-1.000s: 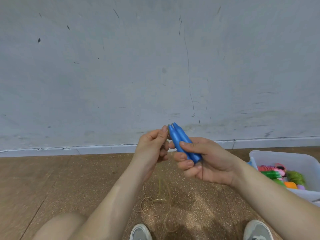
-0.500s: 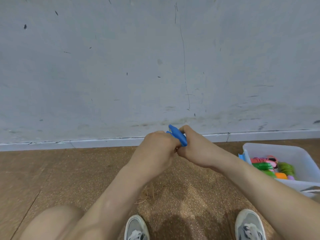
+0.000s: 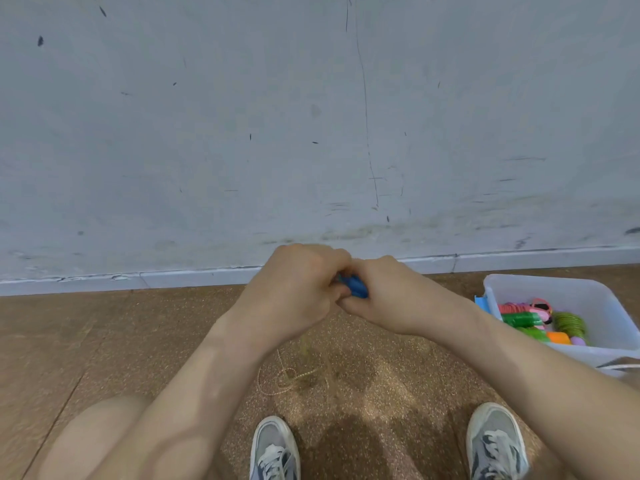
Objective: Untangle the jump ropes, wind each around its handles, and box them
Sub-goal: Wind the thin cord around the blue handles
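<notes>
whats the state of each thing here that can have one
blue plastic jump rope handles, held together between both hands, mostly hidden
left hand, curled round the handles
right hand, curled round the handles
thin tan rope, loose, looped on the floor
translucent plastic box, open, holds wound coloured ropes

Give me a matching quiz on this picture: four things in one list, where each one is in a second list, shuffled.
1 blue handles
2 tan rope
3 white bin
4 green jump rope

A inside the bin
B held between left hand and right hand
C looped on the floor
D standing at far right

Pairs: 1-B, 2-C, 3-D, 4-A
</notes>
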